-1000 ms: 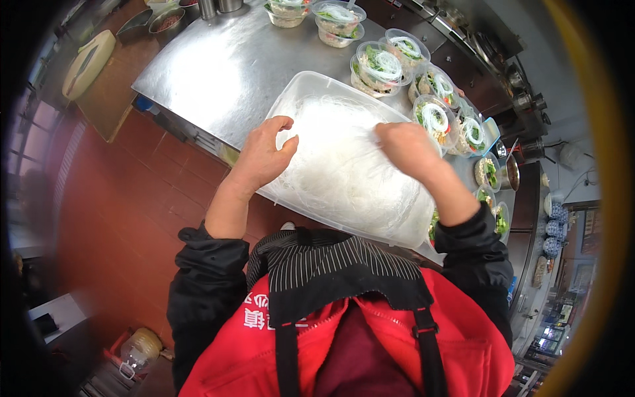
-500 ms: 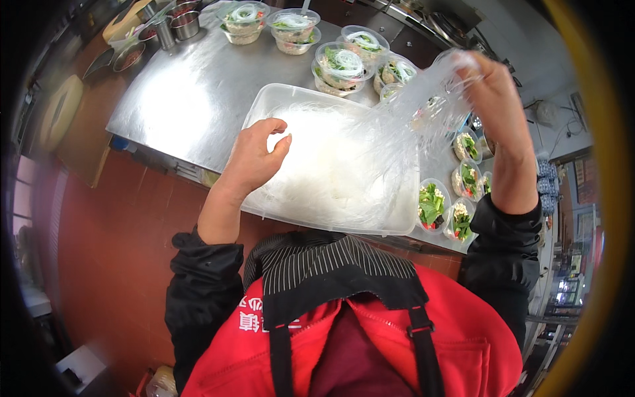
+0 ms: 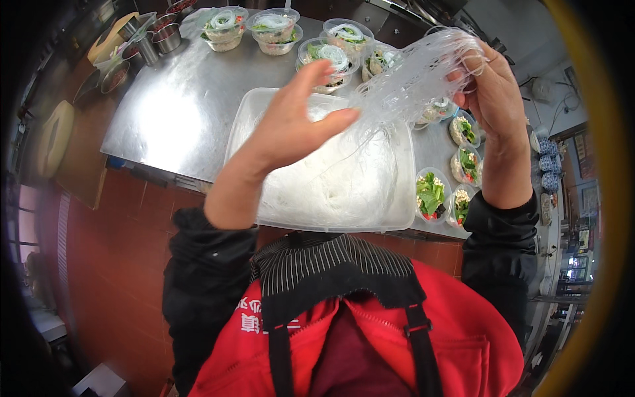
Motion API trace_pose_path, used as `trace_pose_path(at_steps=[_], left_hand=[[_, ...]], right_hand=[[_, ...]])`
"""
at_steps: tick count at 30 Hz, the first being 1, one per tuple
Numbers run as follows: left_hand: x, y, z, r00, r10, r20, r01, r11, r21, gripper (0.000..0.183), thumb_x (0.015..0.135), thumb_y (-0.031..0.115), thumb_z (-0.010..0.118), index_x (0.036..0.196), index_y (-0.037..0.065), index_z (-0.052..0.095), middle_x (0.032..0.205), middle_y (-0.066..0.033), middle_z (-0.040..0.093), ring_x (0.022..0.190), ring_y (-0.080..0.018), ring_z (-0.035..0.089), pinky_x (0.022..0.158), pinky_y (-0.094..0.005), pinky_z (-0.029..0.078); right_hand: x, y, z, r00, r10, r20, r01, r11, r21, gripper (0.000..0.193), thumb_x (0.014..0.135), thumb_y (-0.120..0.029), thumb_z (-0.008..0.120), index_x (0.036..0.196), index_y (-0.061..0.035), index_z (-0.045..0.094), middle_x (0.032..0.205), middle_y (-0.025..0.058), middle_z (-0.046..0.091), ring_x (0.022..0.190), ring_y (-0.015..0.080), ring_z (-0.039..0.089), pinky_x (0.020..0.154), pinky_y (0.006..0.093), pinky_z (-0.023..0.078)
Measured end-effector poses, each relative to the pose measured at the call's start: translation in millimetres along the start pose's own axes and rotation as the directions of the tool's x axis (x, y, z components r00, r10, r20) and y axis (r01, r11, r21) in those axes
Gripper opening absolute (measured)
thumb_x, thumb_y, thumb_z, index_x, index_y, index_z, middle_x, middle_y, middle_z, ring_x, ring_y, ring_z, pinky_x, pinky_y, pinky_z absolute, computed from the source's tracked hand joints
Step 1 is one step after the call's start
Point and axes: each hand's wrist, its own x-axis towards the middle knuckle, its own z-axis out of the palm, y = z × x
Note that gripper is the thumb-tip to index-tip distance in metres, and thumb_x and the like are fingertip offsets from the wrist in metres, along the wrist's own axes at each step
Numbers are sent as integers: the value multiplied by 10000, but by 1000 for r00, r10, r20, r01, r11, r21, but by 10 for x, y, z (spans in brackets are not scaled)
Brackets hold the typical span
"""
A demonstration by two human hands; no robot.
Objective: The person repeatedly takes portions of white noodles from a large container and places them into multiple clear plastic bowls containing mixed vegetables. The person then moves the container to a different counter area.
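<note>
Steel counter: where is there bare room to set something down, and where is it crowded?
The steel counter is bare on its left half, bordered by the noodle tub on the right, the metal cups at the far left corner and the lidded bowls along the back. It is crowded to the right of the tub, where salad bowls stand packed.

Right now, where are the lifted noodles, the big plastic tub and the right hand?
noodles [image 3: 410, 83], head view, middle of the lifted bunch
plastic tub [image 3: 246, 116], head view, its left rim
right hand [image 3: 496, 92], head view, the palm

clear plastic tub [image 3: 246, 112], lidded salad bowls [image 3: 274, 26]
</note>
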Motion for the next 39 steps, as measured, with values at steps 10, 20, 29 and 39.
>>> trace_pose_path(at_steps=[10,20,29,39], left_hand=[[-7,-367,600,908,-194,370,334,869,-365,259,876,137,493,1091,3,550,958,-51,592,908,-127,521,820,-284,406],[-123,-302,71,905,-274,325,387,847,-365,729,730,176,658,1321,-20,279,1296,-145,381,1217,-242,354,1018,-334,255],[217,-15,1009,872,-223,435,407,824,-394,305,806,236,598,965,-18,536,801,-77,582,738,-155,546,673,-292,443],[-174,-211,1081,917,-288,278,307,951,-26,199,838,166,499,770,-19,527,648,-180,575,582,-332,558,533,-392,417]], right_hand=[[-152,96,-248,989,-47,-139,105,889,445,184,897,-139,410,843,2,514,623,22,488,458,118,468,431,226,410],[-130,521,-252,989,111,98,-147,814,561,193,896,-153,428,917,22,506,676,68,554,491,164,554,470,256,490],[-172,623,54,952,-1,307,-259,537,803,283,919,-176,382,1056,64,445,882,167,591,774,327,634,641,347,565],[-162,1282,497,876,-393,-280,281,887,-367,137,851,-32,434,926,21,536,888,167,587,819,277,590,720,340,471]])
